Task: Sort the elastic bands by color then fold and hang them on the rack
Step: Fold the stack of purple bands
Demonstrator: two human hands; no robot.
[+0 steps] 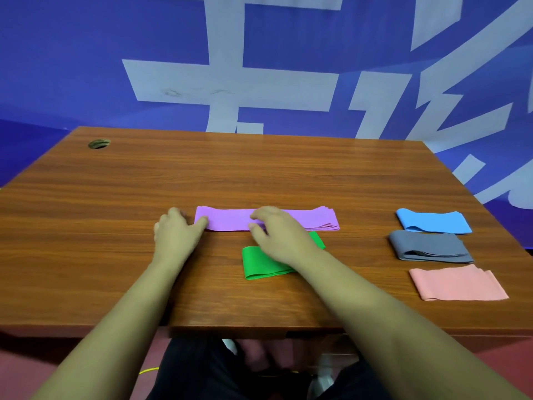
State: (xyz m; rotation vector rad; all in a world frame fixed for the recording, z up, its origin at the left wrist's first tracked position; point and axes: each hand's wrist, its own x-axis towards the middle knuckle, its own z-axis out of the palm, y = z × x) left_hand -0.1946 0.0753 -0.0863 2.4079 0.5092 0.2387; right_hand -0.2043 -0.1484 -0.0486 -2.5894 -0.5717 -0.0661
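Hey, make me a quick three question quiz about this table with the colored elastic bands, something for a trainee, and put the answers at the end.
1. True or false: both hands are touching the purple band.
2. Which band lies partly under the right hand? A) pink B) green C) grey
3. Fill in: on the right side of the table, from far edge to near edge, the stacked bands run blue, ____, pink.

Key
1. True: the left hand rests on its left end and the right hand's fingers sit on its middle.
2. B, the green band.
3. Grey: blue band, grey band, pink band.
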